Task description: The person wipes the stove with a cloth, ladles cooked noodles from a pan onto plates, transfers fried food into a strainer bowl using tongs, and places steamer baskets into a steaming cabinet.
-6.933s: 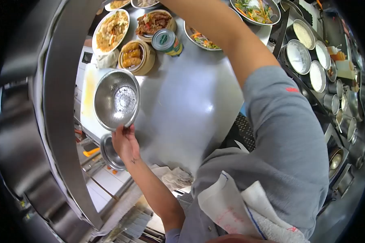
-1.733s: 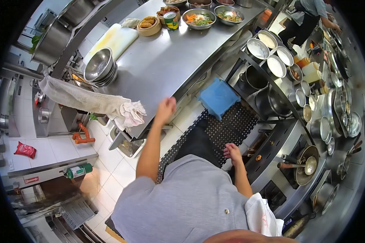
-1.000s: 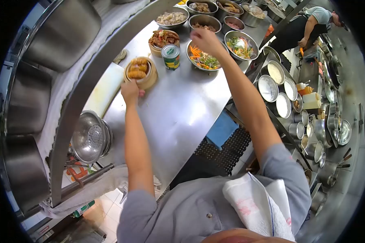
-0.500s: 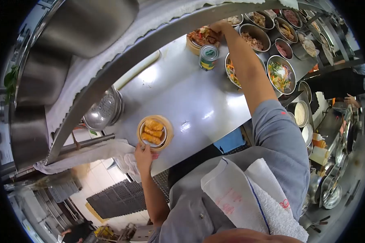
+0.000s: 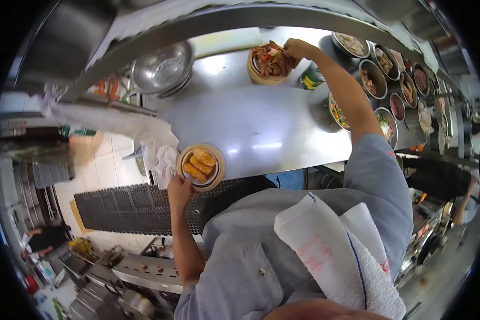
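Note:
My left hand [image 5: 180,190] is closed on the near left rim of a round bamboo steamer basket [image 5: 221,172], thumb on top. Inside it, several golden fried rolls [image 5: 200,164] lie in a small dish. At the far side of the steel counter, the closed fingers of my right hand [image 5: 300,49] grip the right edge of a second bamboo steamer basket [image 5: 261,79]. That one is heaped with reddish-brown sauced pieces [image 5: 272,60], whose kind I cannot make out. A green-and-yellow tin can [image 5: 310,79] stands beside it, partly behind my right forearm.
Stacked metal colanders [image 5: 164,69] sit at the counter's back left. Several steel bowls of ingredients [image 5: 373,79] crowd the right. A steel shelf edge [image 5: 224,22] crosses above. A white cloth [image 5: 165,160] hangs at the left edge; other people stand farther off on both sides.
My view has turned, shifting the bowls rightward and the colanders up. The far steamer has moved left, away from the can, with my right hand on it. My left hand keeps its hold.

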Tool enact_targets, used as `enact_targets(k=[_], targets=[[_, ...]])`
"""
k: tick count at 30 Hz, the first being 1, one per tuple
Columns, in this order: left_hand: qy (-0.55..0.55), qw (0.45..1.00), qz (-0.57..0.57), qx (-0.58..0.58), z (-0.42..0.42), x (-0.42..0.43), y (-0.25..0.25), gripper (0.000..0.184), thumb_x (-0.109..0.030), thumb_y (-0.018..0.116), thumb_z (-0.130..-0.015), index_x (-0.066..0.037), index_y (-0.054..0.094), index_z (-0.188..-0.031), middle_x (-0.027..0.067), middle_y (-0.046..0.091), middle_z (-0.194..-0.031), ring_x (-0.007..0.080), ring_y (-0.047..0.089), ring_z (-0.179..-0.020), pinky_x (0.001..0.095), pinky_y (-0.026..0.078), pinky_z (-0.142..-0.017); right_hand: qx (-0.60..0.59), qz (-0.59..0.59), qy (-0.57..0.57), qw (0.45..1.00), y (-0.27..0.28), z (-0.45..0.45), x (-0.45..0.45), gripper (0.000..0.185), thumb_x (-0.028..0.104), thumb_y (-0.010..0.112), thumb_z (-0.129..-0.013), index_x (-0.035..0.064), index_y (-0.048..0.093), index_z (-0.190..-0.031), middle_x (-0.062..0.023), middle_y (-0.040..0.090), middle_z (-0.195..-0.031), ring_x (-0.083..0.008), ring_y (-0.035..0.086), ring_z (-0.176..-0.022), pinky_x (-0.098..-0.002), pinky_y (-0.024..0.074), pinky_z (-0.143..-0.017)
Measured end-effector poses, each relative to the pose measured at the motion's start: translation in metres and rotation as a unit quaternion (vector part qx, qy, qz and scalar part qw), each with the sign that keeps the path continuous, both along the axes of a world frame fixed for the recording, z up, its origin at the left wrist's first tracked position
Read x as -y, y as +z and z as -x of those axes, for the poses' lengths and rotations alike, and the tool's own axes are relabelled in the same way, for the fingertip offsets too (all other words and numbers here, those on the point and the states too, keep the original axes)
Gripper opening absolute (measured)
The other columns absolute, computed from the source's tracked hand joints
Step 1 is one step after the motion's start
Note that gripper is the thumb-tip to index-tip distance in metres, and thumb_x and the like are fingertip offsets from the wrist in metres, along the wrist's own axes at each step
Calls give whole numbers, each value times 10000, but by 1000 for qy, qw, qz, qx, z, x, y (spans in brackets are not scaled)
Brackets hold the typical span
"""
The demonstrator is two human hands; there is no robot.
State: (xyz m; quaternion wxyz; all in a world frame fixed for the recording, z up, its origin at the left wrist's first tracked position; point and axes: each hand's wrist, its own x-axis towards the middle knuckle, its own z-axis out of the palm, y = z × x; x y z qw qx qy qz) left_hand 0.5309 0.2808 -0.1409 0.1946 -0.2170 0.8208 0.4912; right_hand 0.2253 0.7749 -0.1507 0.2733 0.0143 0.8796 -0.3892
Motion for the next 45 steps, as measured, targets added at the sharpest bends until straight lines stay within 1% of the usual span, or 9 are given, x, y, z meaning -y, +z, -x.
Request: enact_targets(k=[3,10,12,14,22,30,36,38,45], targets=[[-36,997,65,20,-16,10,3,251,-137,569,-839,110,612,-846,166,645,-648,233,675,-571,346,542,-509,-202,-278,211,915,-51,14,-1,380,258,542,-855,-63,685,-712,-159,662,-622,-253,691,-598,-359,564,-592],[39,998,56,-9,-82,84,17,191,-131,612,-807,61,612,-802,164,650,-670,206,668,-574,331,535,-535,-103,-201,54,973,33,-96,54,423,333,506,-930,-37,658,-794,-179,647,-675,-288,604,-578,-422,459,-556],[95,993,59,-28,-105,120,29,212,-144,610,-814,66,599,-788,170,635,-626,223,674,-572,334,535,-533,-387,-255,313,829,-2,-103,-4,369,303,520,-917,-52,620,-904,-186,621,-798,-288,598,-638,-408,470,-590],[163,987,4,-6,-128,169,38,217,-142,601,-817,69,597,-769,172,632,-613,213,672,-552,322,539,-518,-116,-63,-14,991,61,-164,110,290,255,524,-905,-17,623,-880,-74,605,-751,-164,582,-572,-312,453,-452],[397,916,32,-43,-215,409,10,235,-106,561,-816,120,621,-795,197,646,-615,229,679,-531,333,550,-498,-56,-98,-62,992,77,-222,327,334,88,511,-833,-87,559,-1114,-172,595,-940,-214,640,-677,-312,545,-593],[645,755,22,-118,-254,671,-16,300,-96,574,-838,192,608,-762,234,652,-671,283,686,-564,335,568,-464,17,31,152,988,60,-142,655,315,126,632,-856,-106,614,-1067,-149,663,-881,-175,654,-692,-304,550,-538],[751,631,-9,-191,-294,877,-30,311,-96,564,-874,206,569,-945,233,660,-786,297,686,-600,356,600,-485,-334,-87,393,853,-10,-23,909,326,208,661,-771,-93,665,-896,-195,640,-765,-245,648,-658,-355,512,-601],[774,598,-5,-207,-305,935,-18,295,-89,555,-878,200,570,-935,227,657,-780,287,682,-594,362,606,-499,-318,-105,362,870,-5,-20,1018,349,231,653,-763,-86,665,-907,-256,629,-876,-355,635,-796,-403,501,-740],[820,548,18,-164,-363,1162,-13,326,-83,528,-893,194,520,-1065,253,651,-895,334,690,-647,368,608,-486,-169,-38,437,883,49,-39,1365,272,165,635,-770,-95,672,-844,-182,636,-622,-195,660,-599,-347,507,-568]])
